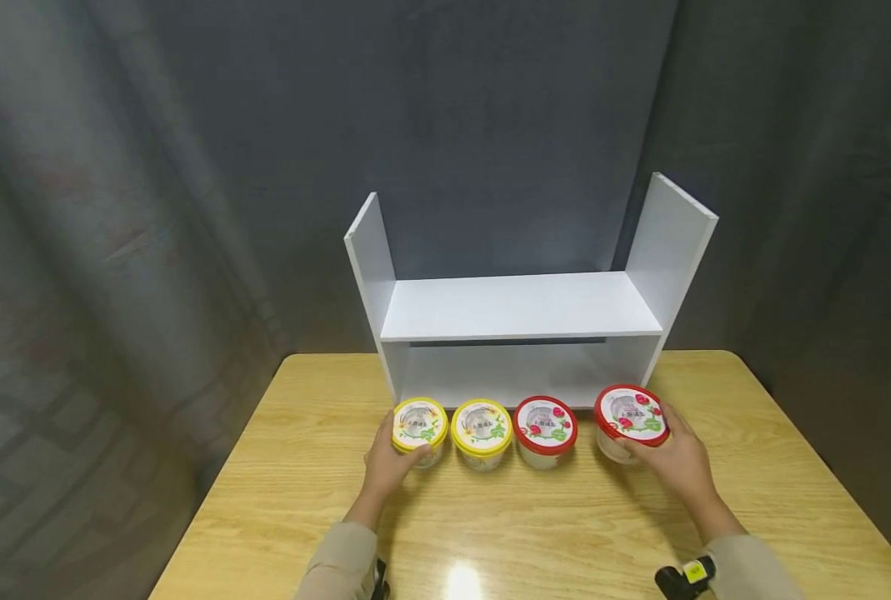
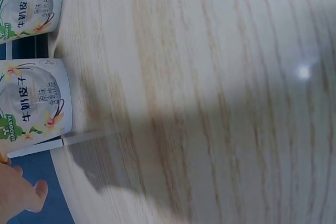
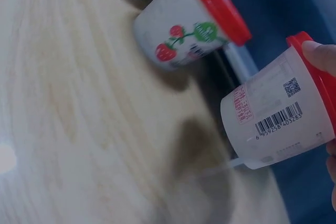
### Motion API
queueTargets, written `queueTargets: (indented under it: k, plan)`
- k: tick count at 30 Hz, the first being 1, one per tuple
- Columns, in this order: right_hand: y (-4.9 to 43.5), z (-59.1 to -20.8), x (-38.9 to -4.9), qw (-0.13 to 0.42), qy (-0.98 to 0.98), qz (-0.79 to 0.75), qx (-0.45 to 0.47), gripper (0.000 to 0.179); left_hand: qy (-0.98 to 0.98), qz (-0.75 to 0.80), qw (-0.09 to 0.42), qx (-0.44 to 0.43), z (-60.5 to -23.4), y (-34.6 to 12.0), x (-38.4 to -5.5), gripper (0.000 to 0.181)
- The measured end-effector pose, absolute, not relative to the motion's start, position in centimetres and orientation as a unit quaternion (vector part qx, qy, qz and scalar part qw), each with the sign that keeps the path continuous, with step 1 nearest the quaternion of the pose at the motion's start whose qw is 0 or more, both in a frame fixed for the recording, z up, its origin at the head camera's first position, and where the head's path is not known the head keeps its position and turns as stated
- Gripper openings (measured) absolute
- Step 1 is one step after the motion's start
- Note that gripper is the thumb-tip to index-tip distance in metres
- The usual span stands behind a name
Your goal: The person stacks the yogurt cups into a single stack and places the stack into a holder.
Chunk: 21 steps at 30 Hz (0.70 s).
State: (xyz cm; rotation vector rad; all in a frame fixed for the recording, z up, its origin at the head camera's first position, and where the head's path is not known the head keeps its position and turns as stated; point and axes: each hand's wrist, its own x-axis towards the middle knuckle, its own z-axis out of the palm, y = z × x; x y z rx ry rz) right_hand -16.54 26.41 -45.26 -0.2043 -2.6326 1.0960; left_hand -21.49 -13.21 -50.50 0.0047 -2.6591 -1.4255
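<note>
Two yellow-lidded tubs and two red-lidded tubs form a row in front of a white shelf. My left hand (image 1: pixel 387 460) grips the leftmost yellow-lidded tub (image 1: pixel 420 422) around its lid, fingers at the left and thumb in front. Beside it stands the second yellow-lidded tub (image 1: pixel 482 427). To its right is a red-lidded tub (image 1: pixel 545 425) with strawberries printed on it. My right hand (image 1: pixel 678 458) holds the other red-lidded tub (image 3: pixel 278 111) by the lid, tilted and raised off the table; its barcode side shows in the right wrist view.
The two-level white shelf (image 1: pixel 520 307) stands at the back of the wooden table (image 1: pixel 505 521), its side panels rising above the upper board. Dark grey curtain (image 1: pixel 445 133) hangs behind and at both sides.
</note>
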Motion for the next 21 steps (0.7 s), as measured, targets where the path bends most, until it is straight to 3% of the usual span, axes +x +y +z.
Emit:
queueTargets:
  k: [8,21]
  plan:
    - [25.4,-42.7,-16.3,0.148,-0.916,0.369,-0.055,0.100,-0.868,-0.491,0.070,0.016,-50.6,-13.0,-21.3,0.096]
    - [20.9,-40.0,-16.7,0.107,-0.900,0.422,-0.009,0.099,-0.846,-0.524,0.089,0.026,-50.9,-12.9,-21.2,0.096]
